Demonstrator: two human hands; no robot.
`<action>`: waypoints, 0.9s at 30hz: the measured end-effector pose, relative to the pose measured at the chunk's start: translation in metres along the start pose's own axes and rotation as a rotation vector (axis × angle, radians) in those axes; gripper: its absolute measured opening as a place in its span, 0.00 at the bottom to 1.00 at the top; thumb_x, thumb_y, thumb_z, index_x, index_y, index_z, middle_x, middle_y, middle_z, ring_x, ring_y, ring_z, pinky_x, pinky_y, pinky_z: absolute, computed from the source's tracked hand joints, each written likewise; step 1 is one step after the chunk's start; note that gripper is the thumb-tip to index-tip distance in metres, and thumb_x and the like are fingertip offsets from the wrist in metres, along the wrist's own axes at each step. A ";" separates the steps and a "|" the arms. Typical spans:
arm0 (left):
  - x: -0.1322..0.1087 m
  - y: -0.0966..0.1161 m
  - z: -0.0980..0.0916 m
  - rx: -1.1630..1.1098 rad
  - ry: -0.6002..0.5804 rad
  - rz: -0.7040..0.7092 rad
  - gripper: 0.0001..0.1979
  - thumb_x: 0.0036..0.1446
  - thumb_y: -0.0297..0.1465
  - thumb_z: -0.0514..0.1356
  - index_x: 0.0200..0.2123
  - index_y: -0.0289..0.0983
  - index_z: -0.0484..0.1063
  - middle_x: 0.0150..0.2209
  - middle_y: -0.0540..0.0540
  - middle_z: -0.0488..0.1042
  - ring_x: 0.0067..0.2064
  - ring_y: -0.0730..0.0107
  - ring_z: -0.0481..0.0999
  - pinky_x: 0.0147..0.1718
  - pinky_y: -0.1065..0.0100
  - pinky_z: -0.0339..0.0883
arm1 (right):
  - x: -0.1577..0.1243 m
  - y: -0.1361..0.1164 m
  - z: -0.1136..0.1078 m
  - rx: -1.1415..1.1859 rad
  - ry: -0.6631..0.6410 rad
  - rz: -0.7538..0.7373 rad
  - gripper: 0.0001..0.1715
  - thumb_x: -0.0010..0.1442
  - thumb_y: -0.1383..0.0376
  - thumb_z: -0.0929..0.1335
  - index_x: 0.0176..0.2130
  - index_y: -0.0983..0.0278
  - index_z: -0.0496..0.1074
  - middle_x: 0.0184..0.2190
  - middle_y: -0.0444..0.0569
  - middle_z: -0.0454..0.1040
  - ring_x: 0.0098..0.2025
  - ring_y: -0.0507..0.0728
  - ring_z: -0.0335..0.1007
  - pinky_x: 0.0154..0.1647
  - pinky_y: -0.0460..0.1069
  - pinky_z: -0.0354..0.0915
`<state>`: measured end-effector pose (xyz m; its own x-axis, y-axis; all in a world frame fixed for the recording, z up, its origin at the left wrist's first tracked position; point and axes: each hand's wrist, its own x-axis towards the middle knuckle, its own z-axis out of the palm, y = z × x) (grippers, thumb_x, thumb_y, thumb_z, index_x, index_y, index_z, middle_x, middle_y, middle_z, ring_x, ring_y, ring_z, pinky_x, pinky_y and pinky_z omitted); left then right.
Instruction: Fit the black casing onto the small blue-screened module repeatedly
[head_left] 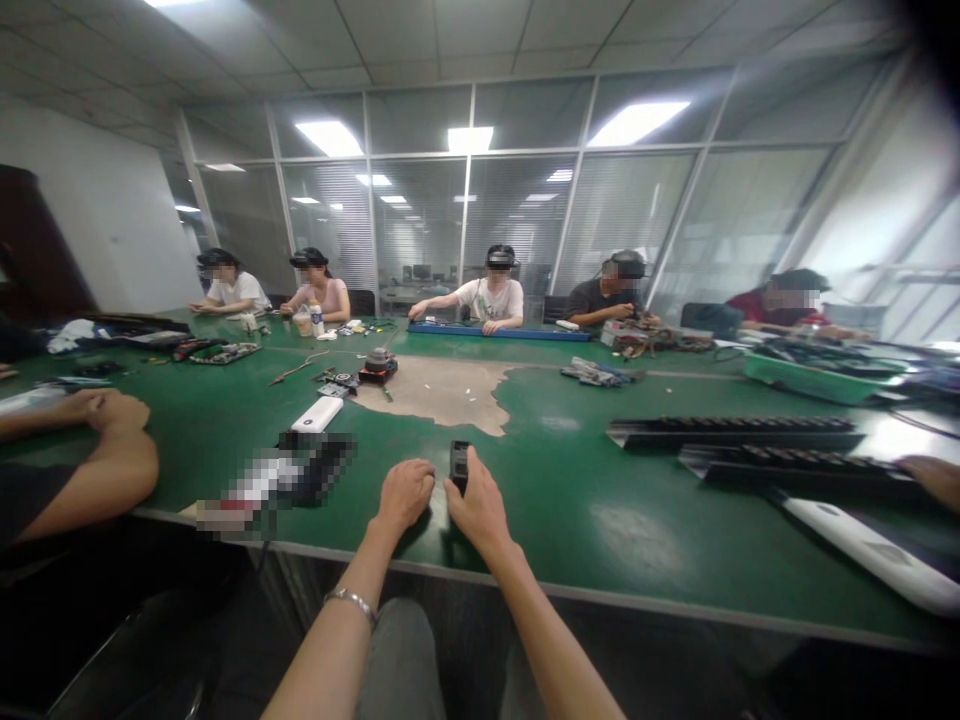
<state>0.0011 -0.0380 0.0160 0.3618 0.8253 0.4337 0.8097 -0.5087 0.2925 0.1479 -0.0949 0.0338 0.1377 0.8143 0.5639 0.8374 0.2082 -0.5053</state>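
Observation:
Near the front edge of the green table (555, 500), both of my hands are close together. My right hand (481, 508) grips a small black boxy device (459, 458) that stands upright, its thumb and fingers on either side. What kind of device it is, I cannot tell. To its left, my left hand (406, 492) is closed with the fingers curled inward. A bit of something dark shows at its fingertips, but the hand hides most of it. A small gap separates the two hands.
A white power bank-like block (317, 415) lies ahead on the left. Black slotted rails (735, 432) and a white long-bodied tool (874, 550) lie on the right. A green basket (817, 380) holds cables. Co-workers sit around the table; one person's forearm (112, 450) rests at left.

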 end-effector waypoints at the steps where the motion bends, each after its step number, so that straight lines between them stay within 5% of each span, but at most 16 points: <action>1: 0.000 0.000 0.000 0.006 0.003 -0.004 0.16 0.61 0.28 0.50 0.46 0.40 0.75 0.50 0.46 0.75 0.54 0.65 0.71 0.57 0.63 0.60 | 0.000 -0.001 0.002 -0.025 -0.013 0.011 0.38 0.58 0.62 0.63 0.63 0.75 0.54 0.58 0.65 0.64 0.61 0.64 0.60 0.58 0.56 0.60; 9: -0.006 0.004 -0.002 0.049 0.048 0.088 0.15 0.65 0.30 0.48 0.48 0.38 0.71 0.50 0.42 0.74 0.54 0.64 0.70 0.56 0.62 0.60 | -0.015 0.006 0.012 -0.116 -0.102 0.036 0.38 0.58 0.60 0.63 0.63 0.76 0.54 0.59 0.67 0.62 0.61 0.68 0.58 0.57 0.58 0.59; 16: -0.006 0.004 0.001 0.067 0.047 0.044 0.15 0.66 0.34 0.49 0.49 0.37 0.70 0.52 0.40 0.73 0.56 0.62 0.68 0.58 0.58 0.57 | -0.021 0.012 0.011 -0.067 -0.015 0.035 0.47 0.59 0.53 0.64 0.67 0.73 0.43 0.62 0.66 0.58 0.63 0.67 0.55 0.58 0.60 0.58; 27: -0.009 0.006 0.003 0.121 0.034 0.023 0.18 0.67 0.37 0.48 0.52 0.38 0.69 0.55 0.41 0.70 0.59 0.59 0.65 0.60 0.54 0.52 | -0.029 0.018 0.016 -0.040 -0.017 0.046 0.41 0.60 0.56 0.63 0.64 0.75 0.51 0.59 0.65 0.63 0.57 0.65 0.64 0.56 0.57 0.59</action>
<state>0.0038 -0.0477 0.0118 0.3668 0.8039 0.4682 0.8521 -0.4922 0.1776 0.1505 -0.1055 -0.0021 0.1681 0.8315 0.5296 0.8511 0.1487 -0.5036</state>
